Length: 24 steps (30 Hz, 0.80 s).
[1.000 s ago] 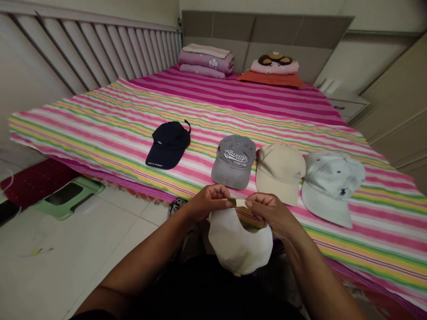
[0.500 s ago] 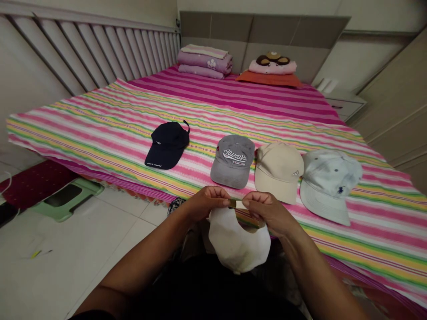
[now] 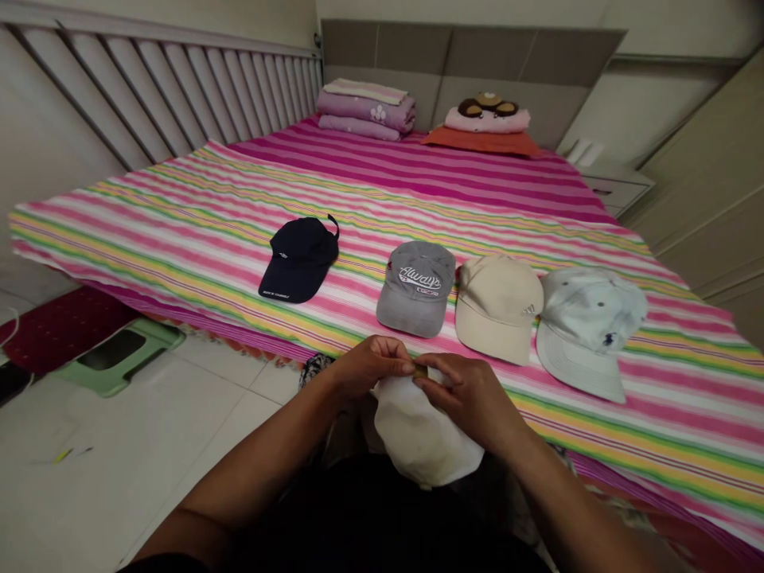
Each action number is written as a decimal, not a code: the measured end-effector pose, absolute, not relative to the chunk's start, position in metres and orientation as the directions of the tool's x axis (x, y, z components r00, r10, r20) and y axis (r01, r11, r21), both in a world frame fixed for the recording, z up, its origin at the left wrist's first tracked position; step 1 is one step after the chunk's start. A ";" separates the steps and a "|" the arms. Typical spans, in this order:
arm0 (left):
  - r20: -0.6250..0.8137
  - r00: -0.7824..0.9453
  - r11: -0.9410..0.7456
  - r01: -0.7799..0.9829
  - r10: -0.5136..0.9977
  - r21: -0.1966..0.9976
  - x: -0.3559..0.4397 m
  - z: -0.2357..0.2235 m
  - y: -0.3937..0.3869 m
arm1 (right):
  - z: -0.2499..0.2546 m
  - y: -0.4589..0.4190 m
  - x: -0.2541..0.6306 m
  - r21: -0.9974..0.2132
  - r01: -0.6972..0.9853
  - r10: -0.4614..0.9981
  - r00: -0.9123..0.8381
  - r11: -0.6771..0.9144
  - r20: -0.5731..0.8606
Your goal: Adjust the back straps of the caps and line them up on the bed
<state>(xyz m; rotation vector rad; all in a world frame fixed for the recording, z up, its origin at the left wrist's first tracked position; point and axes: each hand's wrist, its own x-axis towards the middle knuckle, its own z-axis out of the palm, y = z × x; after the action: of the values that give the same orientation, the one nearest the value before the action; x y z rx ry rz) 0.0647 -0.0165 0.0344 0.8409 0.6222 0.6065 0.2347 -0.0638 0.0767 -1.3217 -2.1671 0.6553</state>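
Here the hands (image 3: 373, 368) (image 3: 471, 398) pinch the brass buckle (image 3: 421, 371) of a white cap (image 3: 423, 430) held just below them.

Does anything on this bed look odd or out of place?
The pale blue cap at the right end of the row looks odd: its crown is blotchy, with uneven whitish patches, as if faded or stained.

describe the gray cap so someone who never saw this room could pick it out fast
On the bed with the striped cover, four caps lie in a row. The gray cap is second from the left, between a navy cap and a beige cap, and only it reads "Always" across the front.
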 end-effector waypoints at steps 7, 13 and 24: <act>-0.227 0.683 0.512 -0.247 0.694 0.823 0.061 0.031 -0.015 | 0.079 -0.066 0.234 -0.714 0.599 0.911 -0.388 0.363 0.138; -0.215 0.696 0.514 -0.252 0.685 0.820 0.062 0.033 -0.015 | 0.080 -0.064 0.234 -0.746 0.581 0.921 -0.372 0.327 0.115; -0.324 0.765 0.567 -0.065 0.556 0.821 0.060 0.038 -0.013 | 0.070 -0.047 0.250 -0.982 0.137 0.901 -0.396 -0.133 -0.178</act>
<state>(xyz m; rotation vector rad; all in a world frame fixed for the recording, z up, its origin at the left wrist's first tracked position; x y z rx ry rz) 0.0595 -0.0132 0.0377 0.9026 0.6099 0.3925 0.2504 -0.0474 0.0695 -1.1834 -1.5201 1.5902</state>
